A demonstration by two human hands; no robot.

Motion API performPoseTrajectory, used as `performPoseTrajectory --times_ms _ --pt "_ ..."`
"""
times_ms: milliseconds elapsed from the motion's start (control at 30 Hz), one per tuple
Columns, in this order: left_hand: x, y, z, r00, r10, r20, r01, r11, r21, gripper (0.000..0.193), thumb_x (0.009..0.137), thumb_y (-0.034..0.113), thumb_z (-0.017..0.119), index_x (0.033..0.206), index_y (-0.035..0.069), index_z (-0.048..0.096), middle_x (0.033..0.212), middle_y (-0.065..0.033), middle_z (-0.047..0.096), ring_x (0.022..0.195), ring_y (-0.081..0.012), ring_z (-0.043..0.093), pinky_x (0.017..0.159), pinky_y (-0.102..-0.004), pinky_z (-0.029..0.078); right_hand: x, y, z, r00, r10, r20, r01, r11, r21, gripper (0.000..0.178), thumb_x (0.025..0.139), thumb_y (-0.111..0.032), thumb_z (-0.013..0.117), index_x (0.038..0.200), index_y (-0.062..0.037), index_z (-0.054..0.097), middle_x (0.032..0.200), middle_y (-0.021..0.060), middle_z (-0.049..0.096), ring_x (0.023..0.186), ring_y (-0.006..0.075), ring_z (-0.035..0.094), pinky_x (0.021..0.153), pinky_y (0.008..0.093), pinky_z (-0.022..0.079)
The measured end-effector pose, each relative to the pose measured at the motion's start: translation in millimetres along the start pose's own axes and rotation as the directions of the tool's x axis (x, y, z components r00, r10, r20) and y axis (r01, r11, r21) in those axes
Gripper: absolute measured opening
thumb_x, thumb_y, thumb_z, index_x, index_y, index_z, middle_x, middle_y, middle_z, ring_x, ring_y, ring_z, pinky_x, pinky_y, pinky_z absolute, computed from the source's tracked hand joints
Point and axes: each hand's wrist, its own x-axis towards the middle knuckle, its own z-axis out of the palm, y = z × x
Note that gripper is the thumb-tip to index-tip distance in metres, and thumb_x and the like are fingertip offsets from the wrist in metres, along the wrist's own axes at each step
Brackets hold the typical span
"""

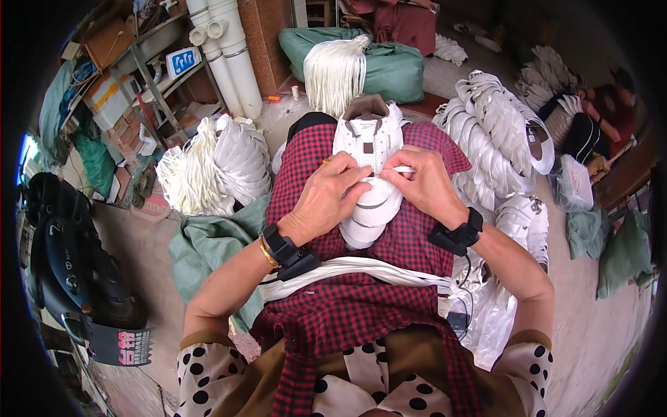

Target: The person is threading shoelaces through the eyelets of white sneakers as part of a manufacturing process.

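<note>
A white shoe upper (368,149) with a brown collar rests on my lap, its toe toward me. Further white curved pieces (372,212) lie overlapped below it. My left hand (330,193) is closed, thumb and forefinger pinching the upper at the lower end of its lacing opening. Between the thumb and forefinger of my right hand (422,186), a flat white lace (404,169) is pinched and looped. Both hands almost meet over the eyelets, and the fingertips cover where the lace enters. A bundle of long white laces (361,269) lies across my lap.
Stacks of white uppers stand left (240,163) and right (479,139). White laces (335,73) hang over a green sack (399,73) ahead. A dark scooter (66,257) is at left. Another person (611,115) sits at far right. A cord (469,278) hangs from my right wrist device.
</note>
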Motion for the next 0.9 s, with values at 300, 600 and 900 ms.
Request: performPoseTrajectory --times_ms 300,600,900 --pt "-4.4 0.3 0.2 0.999 0.006 -0.053 -0.006 1.000 -0.014 0.029 0.083 0.002 0.072 0.112 0.000 0.070 0.092 -0.0126 0.057 0.083 -0.0262 0.060 0.072 -0.0355 0.050 1.7 -0.8 4.3 1.000 -0.022 0.009 0.022 1.000 -0.022 0.014 0.084 -0.010 0.076 0.088 0.0026 0.071 0.082 0.0102 0.069 0.071 0.0182 0.068 0.058 0.0292 0.055" --pt "-8.9 -2.4 3.7 0.996 0.009 -0.092 -0.012 1.000 -0.026 0.030 0.082 0.002 0.072 0.112 0.002 0.069 0.094 -0.0124 0.058 0.083 -0.0277 0.061 0.073 -0.0361 0.051 2.1 1.1 2.2 0.984 0.160 0.073 -0.170 0.974 0.147 0.014 0.087 -0.009 0.074 0.090 0.0033 0.069 0.079 0.0039 0.067 0.072 0.0059 0.059 0.062 0.0240 0.049" --pt "-6.5 -0.7 1.8 0.993 0.110 -0.042 -0.101 0.981 0.163 0.030 0.084 0.006 0.069 0.113 0.004 0.068 0.096 -0.0089 0.058 0.083 -0.0281 0.061 0.075 -0.0380 0.051 1.0 -0.4 -0.9 0.991 0.081 0.111 -0.090 0.993 0.079 0.012 0.090 -0.007 0.069 0.087 0.0031 0.062 0.081 0.0021 0.063 0.076 0.0049 0.056 0.062 0.0237 0.050"
